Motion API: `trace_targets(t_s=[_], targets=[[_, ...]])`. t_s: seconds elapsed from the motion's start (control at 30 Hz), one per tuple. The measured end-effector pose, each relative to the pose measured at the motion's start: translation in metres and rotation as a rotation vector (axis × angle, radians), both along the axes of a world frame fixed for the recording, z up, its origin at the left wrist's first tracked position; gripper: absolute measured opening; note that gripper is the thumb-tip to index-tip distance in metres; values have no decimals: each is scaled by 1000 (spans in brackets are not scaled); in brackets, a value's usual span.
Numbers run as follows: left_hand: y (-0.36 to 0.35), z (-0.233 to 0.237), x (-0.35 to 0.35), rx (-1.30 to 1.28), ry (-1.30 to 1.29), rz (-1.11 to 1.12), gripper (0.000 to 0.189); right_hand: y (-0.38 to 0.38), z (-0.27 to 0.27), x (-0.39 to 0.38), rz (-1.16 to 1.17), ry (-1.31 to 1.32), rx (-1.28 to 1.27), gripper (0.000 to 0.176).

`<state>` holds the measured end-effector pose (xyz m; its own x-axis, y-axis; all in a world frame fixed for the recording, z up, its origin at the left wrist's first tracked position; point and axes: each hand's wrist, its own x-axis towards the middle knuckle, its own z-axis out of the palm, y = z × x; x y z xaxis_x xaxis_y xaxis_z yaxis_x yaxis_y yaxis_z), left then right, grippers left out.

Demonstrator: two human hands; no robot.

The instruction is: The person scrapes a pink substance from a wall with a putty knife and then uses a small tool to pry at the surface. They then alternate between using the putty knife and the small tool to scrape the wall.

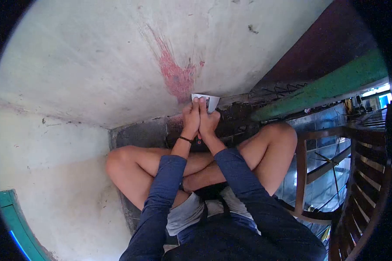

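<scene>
My left hand [190, 118] and my right hand [208, 119] are pressed side by side, both gripping a small white paper-like sheet [213, 101] at arm's length over my crossed bare knees. The fingertips of both hands lie on its near edge. A dark band circles my left wrist. Blue sleeves cover both forearms. What is on the sheet cannot be made out.
A pale concrete wall [96, 56] with a red smear [175, 77] fills the view ahead. A dark ledge [143, 132] runs below it. A green beam [331, 85] and wooden slatted furniture [366, 174] stand at the right. A teal edge [13, 222] shows lower left.
</scene>
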<state>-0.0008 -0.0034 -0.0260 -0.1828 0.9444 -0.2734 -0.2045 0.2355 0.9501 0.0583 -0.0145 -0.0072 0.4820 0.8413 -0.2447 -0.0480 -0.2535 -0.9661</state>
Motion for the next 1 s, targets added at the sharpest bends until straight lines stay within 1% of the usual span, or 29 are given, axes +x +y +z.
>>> trace_targets(t_s=[0.03, 0.1, 0.13, 0.17, 0.2, 0.23, 0.33, 0.37, 0.43, 0.47, 0.5, 0.57, 0.6, 0.63, 0.67, 0.7, 0.73, 0.77, 0.8, 0.83, 0.87, 0.9, 0.93, 1.0], targets=[[5, -18, -5, 38, 21, -59, 42, 4, -10, 0, 8, 29, -48, 58], [0, -57, 1, -48, -105, 0, 43, 2, -52, 0, -6, -128, -210, 55], [0, -51, 2, -76, -165, 31, 44, 4, -53, -3, -12, -204, -275, 54], [1, -44, 2, -93, -116, 45, 45, 4, -52, -4, -17, -129, -219, 55], [-7, -9, 5, -116, -71, 59, 45, -3, -34, -4, -21, -57, -169, 55], [-9, 11, 8, -135, -30, 71, 46, -4, -18, -3, -27, 11, -114, 56], [6, 2, -7, 81, 63, -108, 44, 5, -1, 0, -1, 6, 1, 58], [7, -4, -6, 57, -37, -86, 46, 6, -6, 0, -12, -40, 32, 57], [-9, -24, 4, -45, -69, 39, 46, -7, -22, -1, -12, -54, -126, 56], [-5, -29, 6, -71, -82, 105, 45, -3, -26, -1, -9, -58, -181, 55], [-3, -27, 3, -81, -57, 91, 45, -1, -18, -1, 11, -168, -304, 55], [-2, -27, 1, -105, -17, 59, 46, -7, -6, -2, 3, -58, -166, 56], [3, -22, 0, -45, -39, 33, 46, -5, 3, -1, -3, -6, -92, 56], [6, -18, -3, 11, -61, 8, 47, -3, 8, -2, -16, 30, 52, 66], [4, -15, -3, 57, -83, -14, 48, 2, -1, 0, -23, -2, 28, 63], [-2, 4, -1, 46, -28, -3, 48, 5, -9, -1, -31, -31, -4, 60], [-9, -8, 0, -11, 0, 9, 47, 0, -16, -3, -40, -55, -44, 56], [-8, -24, -1, -53, 30, 23, 47, -3, -21, -2, -15, -78, -137, 56], [-3, -25, -2, -82, 59, 38, 46, -1, -21, -3, -3, -94, -163, 56], [0, -27, -3, -117, 12, 25, 45, -1, -21, -2, 9, -113, -192, 56], [0, -29, -3, -53, -4, 24, 46, -1, -22, -1, 19, -136, -217, 57], [0, -10, 0, 15, -22, 22, 48, -2, -15, -3, -32, 38, -21, 57], [1, -2, 2, 79, -41, 22, 49, 4, -5, -2, -35, 11, 1, 57], [10, -5, 0, 90, -16, -2, 49, 6, 6, -3, -36, -38, 22, 58]])
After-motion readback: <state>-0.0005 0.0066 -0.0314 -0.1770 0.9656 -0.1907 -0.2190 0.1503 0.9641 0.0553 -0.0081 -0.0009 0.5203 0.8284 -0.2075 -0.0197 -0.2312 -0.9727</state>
